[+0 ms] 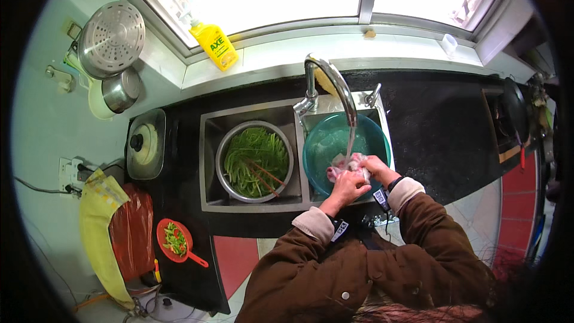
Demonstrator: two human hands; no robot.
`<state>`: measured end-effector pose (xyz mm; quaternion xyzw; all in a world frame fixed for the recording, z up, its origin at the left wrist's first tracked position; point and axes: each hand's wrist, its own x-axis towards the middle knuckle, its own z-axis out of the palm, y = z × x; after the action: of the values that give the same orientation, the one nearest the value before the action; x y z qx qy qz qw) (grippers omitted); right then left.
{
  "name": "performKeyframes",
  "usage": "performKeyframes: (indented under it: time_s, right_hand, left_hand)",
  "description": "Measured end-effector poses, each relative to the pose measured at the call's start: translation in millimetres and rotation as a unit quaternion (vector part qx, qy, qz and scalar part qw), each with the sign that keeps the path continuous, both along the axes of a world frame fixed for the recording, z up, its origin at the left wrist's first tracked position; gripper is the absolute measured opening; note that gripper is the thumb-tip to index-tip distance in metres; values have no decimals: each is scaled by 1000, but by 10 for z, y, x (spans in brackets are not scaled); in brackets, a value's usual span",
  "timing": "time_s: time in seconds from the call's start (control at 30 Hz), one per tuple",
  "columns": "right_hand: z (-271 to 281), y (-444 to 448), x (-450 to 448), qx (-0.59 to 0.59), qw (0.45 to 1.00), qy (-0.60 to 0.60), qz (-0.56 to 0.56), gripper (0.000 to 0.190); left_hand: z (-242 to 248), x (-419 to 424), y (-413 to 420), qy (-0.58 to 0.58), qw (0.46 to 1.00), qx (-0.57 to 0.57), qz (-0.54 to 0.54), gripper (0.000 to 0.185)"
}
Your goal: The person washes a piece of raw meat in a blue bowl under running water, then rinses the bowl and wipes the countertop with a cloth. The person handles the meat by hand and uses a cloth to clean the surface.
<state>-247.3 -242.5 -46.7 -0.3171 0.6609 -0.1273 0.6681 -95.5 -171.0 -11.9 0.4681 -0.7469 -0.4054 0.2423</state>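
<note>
Both hands are over a teal plastic basin (314,130) in the right sink bowl. Between them is a pale pink-and-white piece of what looks like raw meat or fish (334,171). My left hand (347,188) grips its near side, fingers curled over it. On the right side my right hand (379,169) holds the same piece. Water runs from the chrome faucet (343,83) onto it. The basin holds water with some foam. My fingers hide part of the piece.
In the left sink bowl, a metal bowl (219,170) holds green leafy vegetables (255,157) and chopsticks (264,178). A red strainer (172,255) with cut peppers lies on the counter at left. A yellow soap bottle (215,45) stands on the sill. A wok (515,103) is far right.
</note>
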Motion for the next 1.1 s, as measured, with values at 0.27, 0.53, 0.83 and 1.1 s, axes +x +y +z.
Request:
performKeyframes:
  time_s: [0.27, 0.53, 0.83, 1.1]
  right_hand:
    - [298, 102, -306, -352, 932, 58, 63, 28]
    - [986, 320, -193, -330, 936, -121, -12, 17]
    - [197, -165, -217, -224, 933, 128, 248, 32]
    - [-423, -331, -224, -329, 846, 280, 314, 47]
  left_hand:
    - [-263, 438, 64, 71, 951, 174, 246, 74]
    - [0, 611, 15, 334, 881, 271, 198, 39]
    - [-209, 429, -214, 444, 776, 311, 323, 47]
    - [-506, 341, -175, 423, 647, 475, 421, 84]
